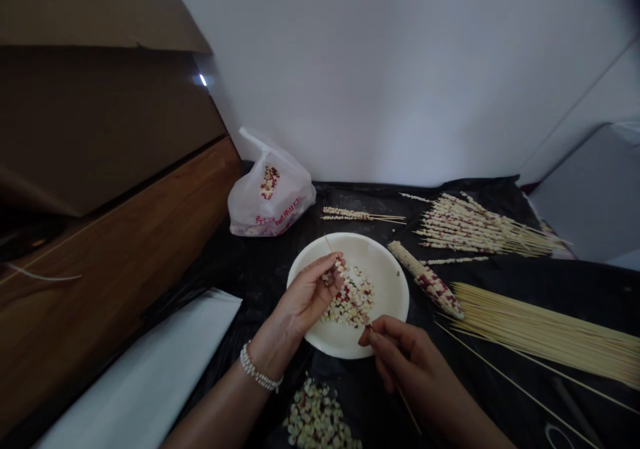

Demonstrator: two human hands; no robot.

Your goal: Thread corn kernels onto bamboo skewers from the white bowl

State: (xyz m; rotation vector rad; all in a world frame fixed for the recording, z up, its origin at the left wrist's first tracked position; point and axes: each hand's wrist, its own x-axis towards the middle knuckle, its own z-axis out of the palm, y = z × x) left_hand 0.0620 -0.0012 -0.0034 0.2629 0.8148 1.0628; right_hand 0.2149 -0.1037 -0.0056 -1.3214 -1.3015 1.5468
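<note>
A thin bamboo skewer threaded with pale and dark red corn kernels (pixel 354 294) slants over a white bowl (pixel 395 302). My left hand (pixel 313 292) is closed around its upper part, thumb and fingertips at the top kernels, with the bare tip poking out above. Lower down, my right hand (pixel 405 352) pinches the same skewer just below the threaded kernels; its bare end runs down beneath the palm. Loose kernels (pixel 340 310) lie in the bowl under my hands. Another pile of kernels (pixel 320 416) sits on the black sheet in front of the bowl.
Right of the bowl lie a partly stripped corn cob (pixel 427 281), bare skewers (pixel 545 329) and a heap of threaded skewers (pixel 475 226). Several more threaded skewers (pixel 350 214) lie behind it. A plastic bag (pixel 273 199) stands back left, near a cardboard box (pixel 100 116) and folded white sheet (pixel 150 376).
</note>
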